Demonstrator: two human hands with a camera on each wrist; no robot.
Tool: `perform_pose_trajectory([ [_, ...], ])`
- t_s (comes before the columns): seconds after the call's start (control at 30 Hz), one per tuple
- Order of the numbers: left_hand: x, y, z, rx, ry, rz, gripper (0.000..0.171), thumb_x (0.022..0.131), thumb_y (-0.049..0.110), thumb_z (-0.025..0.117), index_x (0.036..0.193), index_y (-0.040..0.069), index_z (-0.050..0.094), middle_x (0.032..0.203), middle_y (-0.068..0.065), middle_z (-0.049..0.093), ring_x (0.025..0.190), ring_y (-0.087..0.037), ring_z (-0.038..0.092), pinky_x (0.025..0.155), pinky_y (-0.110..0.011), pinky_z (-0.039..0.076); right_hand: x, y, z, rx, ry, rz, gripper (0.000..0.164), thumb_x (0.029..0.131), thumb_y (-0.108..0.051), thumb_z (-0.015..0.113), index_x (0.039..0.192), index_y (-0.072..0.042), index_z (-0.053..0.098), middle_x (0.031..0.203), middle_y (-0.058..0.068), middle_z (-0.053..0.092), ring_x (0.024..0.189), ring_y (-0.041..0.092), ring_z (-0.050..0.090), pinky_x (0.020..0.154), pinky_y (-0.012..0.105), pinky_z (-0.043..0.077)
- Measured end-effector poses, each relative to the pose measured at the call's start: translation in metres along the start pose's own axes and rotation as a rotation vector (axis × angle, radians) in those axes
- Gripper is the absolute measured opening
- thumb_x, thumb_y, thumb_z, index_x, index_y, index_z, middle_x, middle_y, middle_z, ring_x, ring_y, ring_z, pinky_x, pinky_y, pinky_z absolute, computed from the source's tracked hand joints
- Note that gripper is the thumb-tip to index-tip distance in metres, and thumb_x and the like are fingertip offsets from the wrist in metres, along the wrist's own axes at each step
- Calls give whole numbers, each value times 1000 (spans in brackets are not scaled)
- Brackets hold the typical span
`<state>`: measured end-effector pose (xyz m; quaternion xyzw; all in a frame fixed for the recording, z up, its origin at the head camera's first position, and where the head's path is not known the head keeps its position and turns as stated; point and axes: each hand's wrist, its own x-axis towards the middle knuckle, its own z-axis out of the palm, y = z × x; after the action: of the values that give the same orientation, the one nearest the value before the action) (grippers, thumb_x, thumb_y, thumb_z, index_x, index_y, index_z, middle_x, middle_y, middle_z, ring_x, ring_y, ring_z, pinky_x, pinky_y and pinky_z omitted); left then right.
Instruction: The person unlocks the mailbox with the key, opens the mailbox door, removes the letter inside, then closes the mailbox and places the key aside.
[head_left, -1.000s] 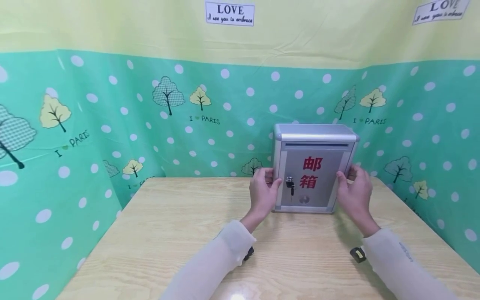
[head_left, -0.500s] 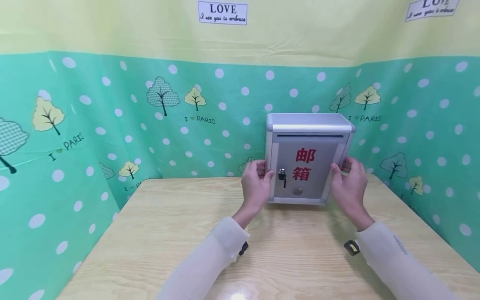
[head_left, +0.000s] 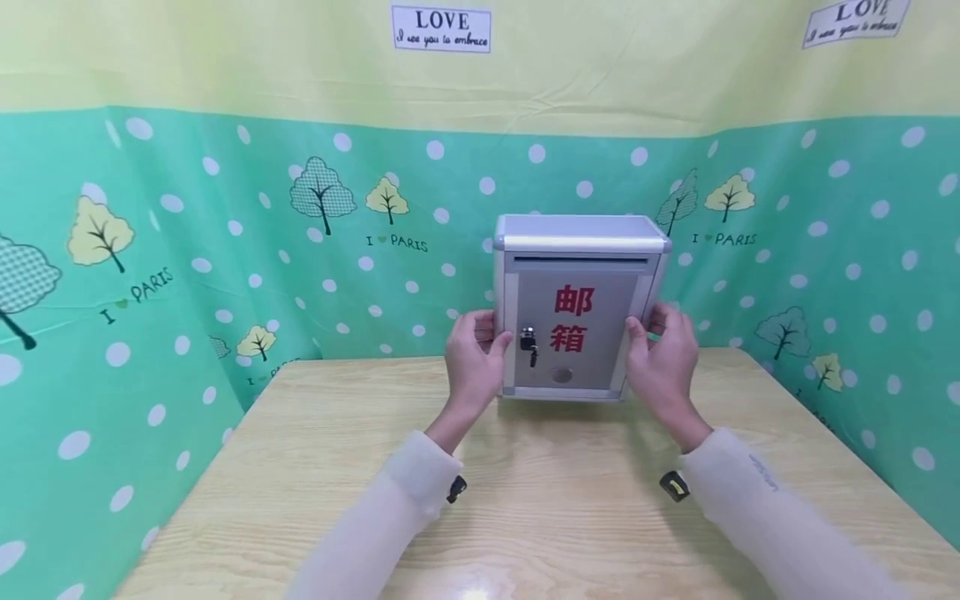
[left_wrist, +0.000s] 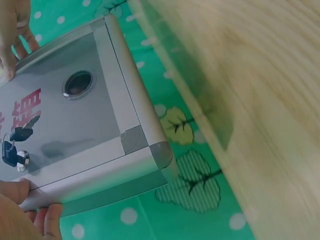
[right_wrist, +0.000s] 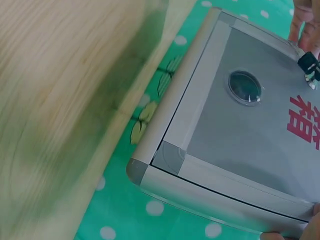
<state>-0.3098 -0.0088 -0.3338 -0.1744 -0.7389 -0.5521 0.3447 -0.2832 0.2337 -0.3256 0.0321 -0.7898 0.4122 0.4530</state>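
Observation:
A silver metal mailbox with red characters, a slot near its top and a round window low on its door is held upright between both hands. My left hand grips its left side, thumb on the front frame and fingers round the side. On the opposite side my right hand grips it the same way. Keys hang from the lock on the door's left. Both wrist views show the mailbox's lower end raised off the tabletop. The mailbox's back is hidden.
The pale wooden table reaches back to a green dotted curtain with printed trees, which also closes off the left and right sides. A dark strap buckle shows under the right sleeve, another under the left.
Both hands have lifted the mailbox from the table and carried it to the left, their grip the same. The head view has shifted slightly.

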Motion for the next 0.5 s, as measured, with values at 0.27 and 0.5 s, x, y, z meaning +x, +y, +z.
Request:
perform_pose_trajectory([
  [0.27, 6, -14, -37, 18, 1, -17, 39, 87, 4, 80, 121, -2, 62, 110, -14, 67, 95, -27, 70, 83, -30, 63, -12, -22, 30, 58, -10, -3, 38, 100, -8, 65, 132, 9, 53, 118, 24, 57, 106, 34, 63, 86, 45, 62],
  [0.5, 5, -27, -60, 33, 16, -46, 38, 87, 4, 80, 120, -3, 63, 108, -14, 67, 94, -27, 70, 83, -32, 63, -20, -31, 53, 88, -46, -3, 39, 101, -9, 64, 134, 8, 52, 118, 22, 56, 107, 32, 62, 89, 42, 62],
])
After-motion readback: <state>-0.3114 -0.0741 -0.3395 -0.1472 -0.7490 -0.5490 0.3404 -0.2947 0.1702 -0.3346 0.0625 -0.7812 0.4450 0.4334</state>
